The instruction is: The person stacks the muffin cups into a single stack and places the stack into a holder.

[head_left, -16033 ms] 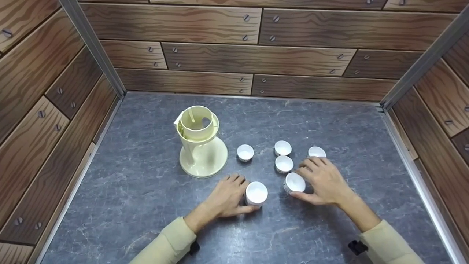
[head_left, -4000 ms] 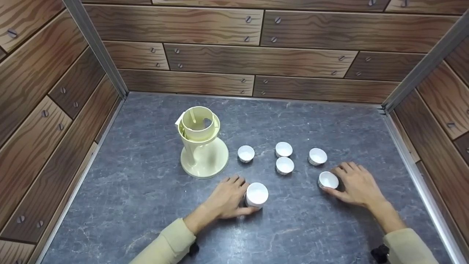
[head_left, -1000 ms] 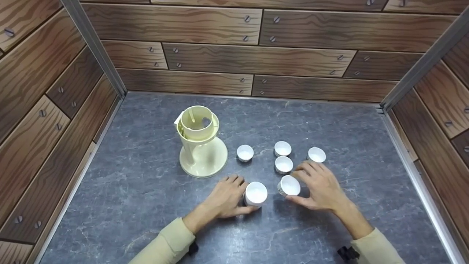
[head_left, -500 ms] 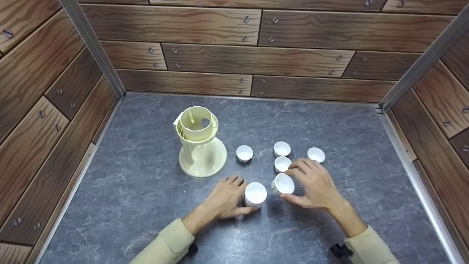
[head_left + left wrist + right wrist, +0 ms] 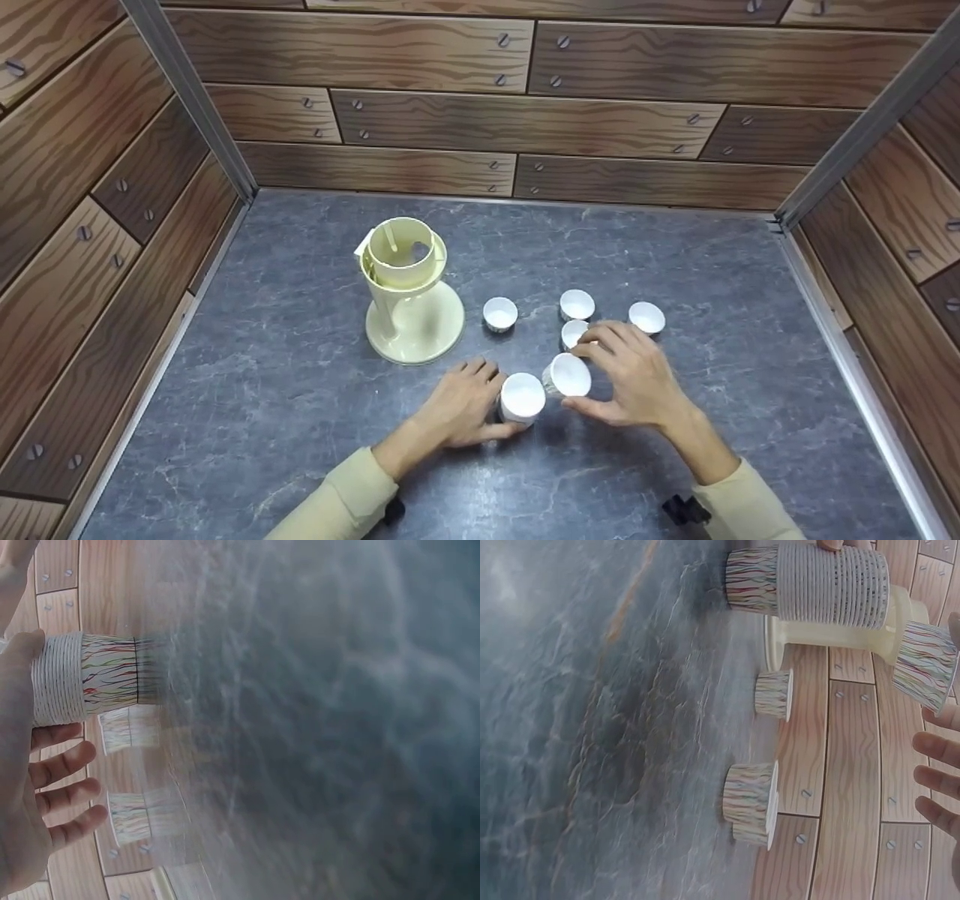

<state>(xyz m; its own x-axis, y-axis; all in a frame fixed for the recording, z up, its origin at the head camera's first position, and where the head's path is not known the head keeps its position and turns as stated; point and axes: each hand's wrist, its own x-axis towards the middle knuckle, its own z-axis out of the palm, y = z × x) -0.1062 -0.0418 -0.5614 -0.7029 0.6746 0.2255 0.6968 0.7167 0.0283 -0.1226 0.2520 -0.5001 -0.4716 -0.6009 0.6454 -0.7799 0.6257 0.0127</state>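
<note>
Grey counter [image 5: 247, 405] bore a cream stand [image 5: 409, 319]; the left grip [image 5: 463, 405] pinched the upright stack [image 5: 523, 397]; near its top, lifted and tilted, hung one cup [image 5: 570, 375], pinched by the right grip [image 5: 634, 379]; probably light, thin and easily crushed; best held gently below the rim.

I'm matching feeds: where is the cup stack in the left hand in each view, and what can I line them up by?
Head: lower middle, just right of centre; the cup stack is in the left hand, seen from above.
Left wrist: upper left, the cup stack sideways, its base toward the right.
Right wrist: top, right of centre, the cup stack sideways, its base toward the left.
Shared landmark: the wood-patterned wall.
</note>
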